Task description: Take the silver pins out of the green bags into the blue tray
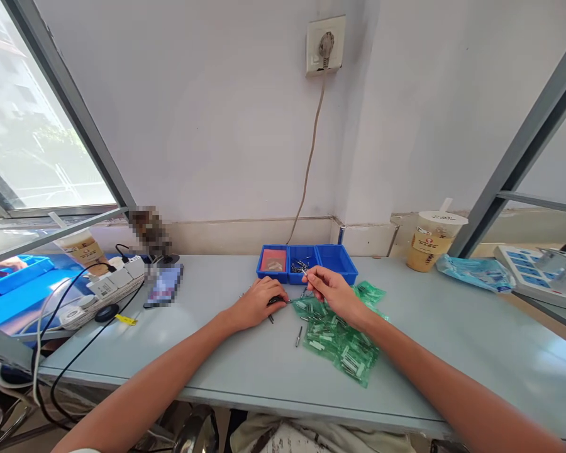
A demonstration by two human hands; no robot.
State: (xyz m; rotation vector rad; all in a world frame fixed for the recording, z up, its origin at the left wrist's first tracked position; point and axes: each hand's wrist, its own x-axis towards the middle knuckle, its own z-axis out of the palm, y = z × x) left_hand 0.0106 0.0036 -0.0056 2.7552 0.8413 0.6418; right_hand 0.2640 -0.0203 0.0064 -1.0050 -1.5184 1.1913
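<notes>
We count two hands over one bench (245, 371). The right hand (334, 290) has its fingers closed narrowly on one small metal piece (304, 271), just in front of the middle of three blue bins (338, 258). The left hand (259, 304) lies low on the bench with its fingers curled beside a dark item (276, 301); we cannot tell whether they grip it.

In the left bin we see one red piece (274, 260); the middle bin holds small metal parts (299, 264), too tangled for us to count. One loose metal pin (299, 336) lies on the bench, left of the green packets (346, 343). These overlap, partly under the right hand and forearm, so we cannot number them or the pieces inside. Another pin (271, 319) pokes out by the left hand, mostly hidden.

Farther off we count two drink cups, the right cup (431, 242) standing whole and the left cup (88, 253) partly behind a rail; one blurred-out phone (164, 286); one power strip (108, 286); one blue packet (476, 274); and one white unit (531, 270), cut off at the right edge.
</notes>
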